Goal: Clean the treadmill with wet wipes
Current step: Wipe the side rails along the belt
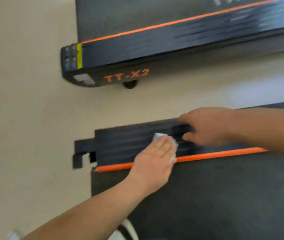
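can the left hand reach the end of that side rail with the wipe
Probably yes: the left hand presses the wet wipe on the side rail; the stretch to its end looks bare; the right hand is on the other side.

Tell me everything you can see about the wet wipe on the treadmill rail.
The wet wipe is a small, pale grey-white sheet, bunched and crumpled rather than spread out. It looks like soft thin cloth. It lies on the black ribbed side rail of the nearer treadmill, just above the orange stripe. The left hand covers most of it, its straight fingers pressing it down. Only the edges show, past the fingertips and along the hand's right side. Motion blur hides any finer texture.
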`<state>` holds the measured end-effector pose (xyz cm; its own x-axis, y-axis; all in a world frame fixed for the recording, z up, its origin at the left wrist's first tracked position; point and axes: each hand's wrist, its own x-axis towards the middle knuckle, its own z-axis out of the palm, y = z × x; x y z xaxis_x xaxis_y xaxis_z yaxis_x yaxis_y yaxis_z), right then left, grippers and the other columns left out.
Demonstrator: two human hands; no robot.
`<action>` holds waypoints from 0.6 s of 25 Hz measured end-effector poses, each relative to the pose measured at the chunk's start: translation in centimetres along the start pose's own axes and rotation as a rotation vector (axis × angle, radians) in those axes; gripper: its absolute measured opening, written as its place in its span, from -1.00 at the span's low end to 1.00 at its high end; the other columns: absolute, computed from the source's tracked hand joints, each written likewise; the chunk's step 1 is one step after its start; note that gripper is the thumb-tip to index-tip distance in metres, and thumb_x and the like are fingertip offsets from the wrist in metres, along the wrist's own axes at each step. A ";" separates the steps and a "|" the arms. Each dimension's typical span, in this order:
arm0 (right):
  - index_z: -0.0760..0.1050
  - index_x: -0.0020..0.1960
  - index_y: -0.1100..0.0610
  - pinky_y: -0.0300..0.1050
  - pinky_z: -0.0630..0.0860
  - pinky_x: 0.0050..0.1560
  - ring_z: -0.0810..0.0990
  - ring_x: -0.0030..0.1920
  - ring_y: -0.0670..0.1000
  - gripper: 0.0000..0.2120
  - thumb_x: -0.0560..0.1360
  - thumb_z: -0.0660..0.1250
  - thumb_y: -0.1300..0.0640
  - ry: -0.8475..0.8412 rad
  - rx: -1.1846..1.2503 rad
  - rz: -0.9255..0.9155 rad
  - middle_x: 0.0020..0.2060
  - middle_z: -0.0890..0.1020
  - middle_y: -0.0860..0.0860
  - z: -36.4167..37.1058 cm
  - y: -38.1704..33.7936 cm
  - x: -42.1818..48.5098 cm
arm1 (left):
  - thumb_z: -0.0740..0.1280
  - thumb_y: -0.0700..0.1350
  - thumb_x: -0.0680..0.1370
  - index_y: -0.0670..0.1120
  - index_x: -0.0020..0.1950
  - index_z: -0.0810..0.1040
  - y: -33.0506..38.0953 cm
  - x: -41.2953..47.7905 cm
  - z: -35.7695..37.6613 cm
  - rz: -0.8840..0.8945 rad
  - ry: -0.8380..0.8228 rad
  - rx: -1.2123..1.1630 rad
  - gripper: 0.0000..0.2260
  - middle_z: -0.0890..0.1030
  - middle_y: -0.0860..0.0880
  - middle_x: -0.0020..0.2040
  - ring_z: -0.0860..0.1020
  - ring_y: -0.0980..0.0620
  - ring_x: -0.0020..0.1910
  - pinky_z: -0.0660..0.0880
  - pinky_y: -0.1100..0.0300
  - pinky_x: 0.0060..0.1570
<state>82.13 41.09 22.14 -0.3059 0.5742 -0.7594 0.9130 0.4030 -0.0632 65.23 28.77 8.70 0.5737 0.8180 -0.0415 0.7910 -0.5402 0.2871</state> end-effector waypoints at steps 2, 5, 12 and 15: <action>0.35 0.42 0.00 0.03 0.52 0.24 0.52 0.34 0.13 -0.54 0.59 0.27 -0.16 -0.023 -0.061 -0.110 0.36 0.50 0.03 1.3 -1.7 1.9 | 0.10 -0.02 0.68 -0.16 0.38 0.56 0.7 -1.7 -0.8 0.058 -0.123 -0.104 -0.59 0.56 -0.11 0.39 0.46 -0.05 0.44 0.20 0.12 0.52; 0.21 0.51 0.03 0.16 0.53 0.24 0.42 0.40 0.19 -0.39 0.57 0.29 -0.18 -0.004 -0.167 -0.245 0.43 0.35 0.10 4.5 -4.1 3.7 | 0.09 -0.03 0.71 -0.07 0.17 0.61 1.3 -2.5 -4.5 -0.284 -0.193 -0.348 -0.69 0.66 -0.04 0.08 0.59 -0.06 0.10 0.52 -0.03 0.13; 0.54 0.16 0.10 -0.10 0.48 -0.29 0.62 -0.07 0.09 -0.46 0.47 0.40 -0.34 0.072 -0.346 -0.331 -0.17 0.50 -0.04 3.3 -6.9 4.4 | 0.08 0.09 0.72 -0.06 -0.04 0.67 1.4 -5.1 -14.9 -1.088 -0.106 -0.644 -0.57 0.70 0.04 -0.05 0.64 0.06 -0.01 0.54 0.14 0.07; 0.57 0.05 0.08 -0.05 0.60 -0.15 0.61 -0.14 0.10 -0.54 0.41 0.50 -0.27 0.084 -0.372 -0.379 -0.22 0.52 -0.03 2.4 -7.1 5.0 | 0.16 0.07 0.71 -0.03 0.00 0.73 1.2 -6.7 -20.6 -1.225 -0.058 -0.717 -0.62 0.74 0.06 -0.01 0.69 0.10 0.02 0.60 0.21 0.11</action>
<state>74.77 39.44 17.22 -0.6303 0.3881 -0.6724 0.5817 0.8097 -0.0779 57.97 26.69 29.00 -0.3636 0.6696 -0.6476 0.5191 0.7229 0.4560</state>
